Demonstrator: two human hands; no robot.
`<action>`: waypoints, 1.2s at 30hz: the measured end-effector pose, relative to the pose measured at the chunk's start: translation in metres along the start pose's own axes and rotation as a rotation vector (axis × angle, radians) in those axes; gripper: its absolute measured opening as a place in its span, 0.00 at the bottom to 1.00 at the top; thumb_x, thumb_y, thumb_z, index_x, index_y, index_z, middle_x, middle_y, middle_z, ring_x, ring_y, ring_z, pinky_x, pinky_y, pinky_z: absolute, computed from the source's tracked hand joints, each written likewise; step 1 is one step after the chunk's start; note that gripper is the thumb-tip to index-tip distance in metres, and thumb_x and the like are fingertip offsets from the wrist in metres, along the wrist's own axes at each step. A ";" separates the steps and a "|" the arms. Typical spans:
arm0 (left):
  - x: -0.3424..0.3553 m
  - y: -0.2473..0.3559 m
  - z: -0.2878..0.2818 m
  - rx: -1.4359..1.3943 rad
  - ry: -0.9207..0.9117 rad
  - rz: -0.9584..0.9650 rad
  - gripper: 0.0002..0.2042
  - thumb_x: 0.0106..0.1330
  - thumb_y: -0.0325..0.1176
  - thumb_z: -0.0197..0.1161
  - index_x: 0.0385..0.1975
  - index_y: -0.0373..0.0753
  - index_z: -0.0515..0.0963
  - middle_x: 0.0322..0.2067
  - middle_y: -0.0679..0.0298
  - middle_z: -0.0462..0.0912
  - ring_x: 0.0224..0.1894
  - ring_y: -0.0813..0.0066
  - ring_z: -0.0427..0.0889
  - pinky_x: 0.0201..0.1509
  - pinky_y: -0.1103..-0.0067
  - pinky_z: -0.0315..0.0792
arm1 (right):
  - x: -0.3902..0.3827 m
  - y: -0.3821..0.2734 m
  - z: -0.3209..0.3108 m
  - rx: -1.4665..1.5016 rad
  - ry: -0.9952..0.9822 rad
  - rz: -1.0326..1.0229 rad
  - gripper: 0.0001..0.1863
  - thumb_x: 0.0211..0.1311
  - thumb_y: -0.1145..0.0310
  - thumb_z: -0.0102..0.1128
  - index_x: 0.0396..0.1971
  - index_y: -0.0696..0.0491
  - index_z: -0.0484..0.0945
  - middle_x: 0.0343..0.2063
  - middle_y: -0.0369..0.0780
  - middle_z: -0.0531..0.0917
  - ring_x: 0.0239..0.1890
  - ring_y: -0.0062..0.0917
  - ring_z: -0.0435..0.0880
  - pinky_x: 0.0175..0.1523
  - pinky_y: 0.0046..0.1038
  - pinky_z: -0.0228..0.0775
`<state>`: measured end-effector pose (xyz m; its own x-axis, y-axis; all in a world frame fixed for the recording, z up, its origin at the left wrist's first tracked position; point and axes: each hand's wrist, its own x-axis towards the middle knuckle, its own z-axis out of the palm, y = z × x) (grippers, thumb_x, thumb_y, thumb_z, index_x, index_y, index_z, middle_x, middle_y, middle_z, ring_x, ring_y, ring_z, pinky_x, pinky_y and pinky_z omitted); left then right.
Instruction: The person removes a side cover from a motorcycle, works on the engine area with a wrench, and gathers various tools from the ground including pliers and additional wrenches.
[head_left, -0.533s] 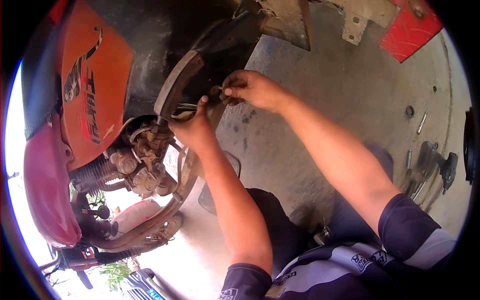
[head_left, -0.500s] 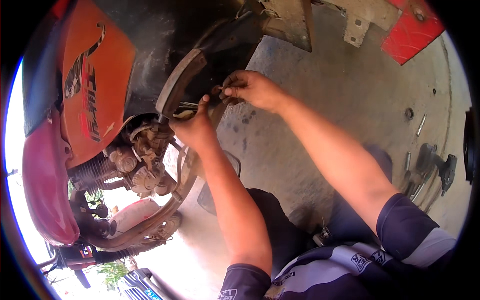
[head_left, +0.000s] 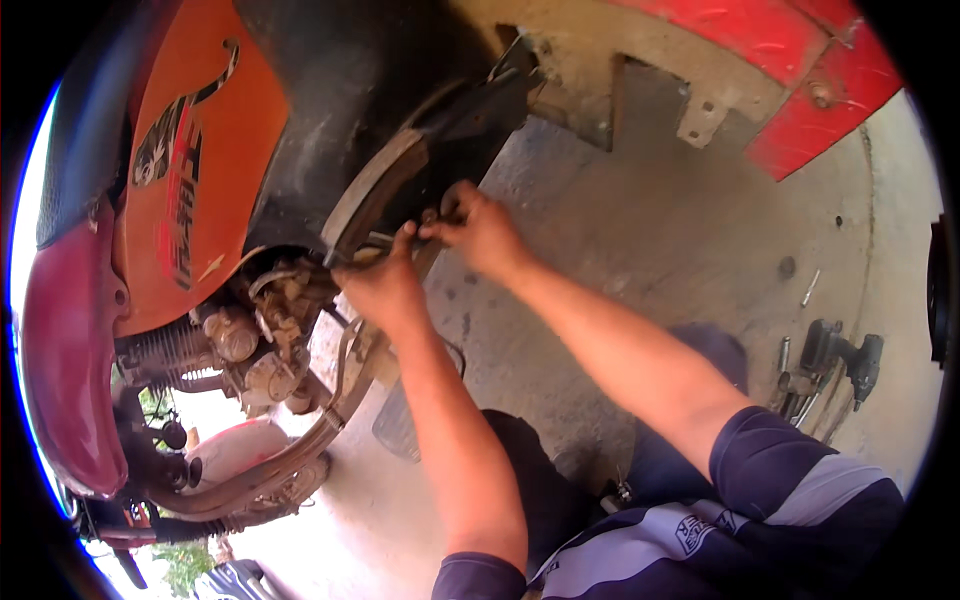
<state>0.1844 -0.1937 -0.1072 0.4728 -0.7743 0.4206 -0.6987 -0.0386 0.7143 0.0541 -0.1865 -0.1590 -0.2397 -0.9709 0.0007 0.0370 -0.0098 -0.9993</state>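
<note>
My left hand grips at the lower end of a worn, curved metal strip, its thumb raised; what its fingers hold is hidden. Just right of that thumb, my right hand is closed in a pinch at a small rusty fitting on the dark underside of the vehicle; whether a loose piece is between its fingertips is too small to tell. Left of both hands are an orange side panel with a decal and a grimy engine, with a curved frame tube below it.
A red plate on a rusty bracket juts out at upper right. On the concrete floor lie a power drill, sockets and several other tools at right. A maroon panel is at far left.
The view has shifted, showing more of the red plate. My right hand has moved down and left relative to the metal strip, its fingertips closer to my left thumb.
</note>
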 end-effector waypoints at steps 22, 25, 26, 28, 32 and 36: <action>0.018 -0.025 -0.007 0.052 -0.167 -0.060 0.42 0.37 0.54 0.86 0.43 0.24 0.75 0.43 0.41 0.85 0.49 0.46 0.84 0.56 0.63 0.76 | 0.007 -0.018 -0.007 -0.822 -0.062 -0.547 0.15 0.65 0.57 0.63 0.29 0.54 0.78 0.26 0.49 0.85 0.31 0.49 0.86 0.35 0.49 0.77; -0.011 0.009 -0.022 0.271 -0.110 0.074 0.37 0.43 0.52 0.83 0.39 0.22 0.77 0.40 0.36 0.84 0.47 0.39 0.83 0.53 0.59 0.77 | 0.012 -0.024 -0.021 -0.942 -0.076 -0.593 0.14 0.63 0.57 0.63 0.30 0.51 0.88 0.27 0.49 0.87 0.34 0.44 0.89 0.40 0.44 0.81; -0.033 0.026 -0.029 0.365 0.045 0.199 0.34 0.45 0.49 0.82 0.38 0.21 0.77 0.37 0.35 0.83 0.45 0.38 0.83 0.51 0.58 0.77 | 0.013 -0.025 -0.029 -0.958 -0.089 -0.572 0.13 0.62 0.58 0.63 0.30 0.51 0.89 0.28 0.48 0.88 0.36 0.42 0.89 0.41 0.43 0.81; -0.067 0.035 -0.036 -0.119 0.145 0.297 0.21 0.57 0.36 0.75 0.37 0.21 0.79 0.33 0.42 0.85 0.38 0.50 0.84 0.44 0.63 0.78 | 0.013 -0.034 -0.043 -0.905 -0.031 -0.660 0.12 0.63 0.64 0.65 0.30 0.59 0.85 0.27 0.47 0.87 0.32 0.41 0.88 0.41 0.43 0.79; -0.174 0.050 -0.008 -0.658 -0.214 -0.193 0.07 0.65 0.27 0.63 0.33 0.28 0.79 0.29 0.55 0.85 0.29 0.67 0.82 0.36 0.74 0.76 | 0.010 -0.042 -0.033 -0.936 -0.072 -0.625 0.12 0.58 0.63 0.68 0.30 0.58 0.86 0.30 0.52 0.87 0.39 0.47 0.87 0.46 0.45 0.79; -0.332 -0.029 0.062 -0.269 -0.722 -0.048 0.06 0.66 0.34 0.64 0.35 0.38 0.81 0.34 0.51 0.84 0.35 0.47 0.85 0.39 0.58 0.78 | 0.020 -0.045 -0.012 -0.911 -0.105 -0.665 0.11 0.56 0.63 0.70 0.29 0.57 0.88 0.33 0.51 0.88 0.41 0.44 0.88 0.48 0.40 0.81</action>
<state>0.0139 0.0253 -0.3026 -0.0334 -0.9993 -0.0175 -0.4878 0.0010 0.8729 0.0362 -0.2022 -0.1143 0.1362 -0.8540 0.5021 -0.7981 -0.3948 -0.4551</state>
